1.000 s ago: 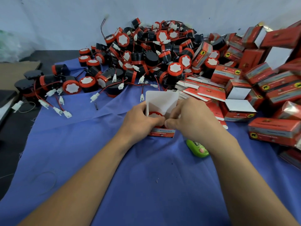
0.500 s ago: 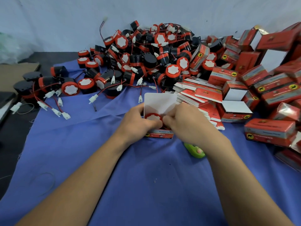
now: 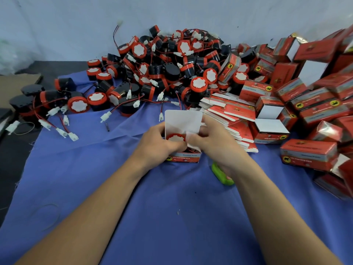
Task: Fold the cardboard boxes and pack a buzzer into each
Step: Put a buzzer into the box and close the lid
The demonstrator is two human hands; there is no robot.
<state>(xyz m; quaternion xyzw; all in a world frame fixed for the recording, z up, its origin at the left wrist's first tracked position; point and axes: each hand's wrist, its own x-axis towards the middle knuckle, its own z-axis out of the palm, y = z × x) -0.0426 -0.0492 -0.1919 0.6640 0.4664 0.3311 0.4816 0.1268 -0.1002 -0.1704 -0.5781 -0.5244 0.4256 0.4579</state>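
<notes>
On blue cloth [image 3: 95, 178], left hand [image 3: 158, 145] and right hand [image 3: 214, 144] grip an open red box [image 3: 184, 159] holding a red-rimmed buzzer [image 3: 175, 138].

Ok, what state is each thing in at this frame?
Held box: upright on the cloth, top open, lid flap raised.
Buzzer: seated inside it, red face up.
Left hand: grips the box's left side.
Right hand: pinches a white side flap.
Flat box stack: unfolded.
Red box at right: closed, lying flat.
Loose buzzers: heaped, unpacked.
</notes>
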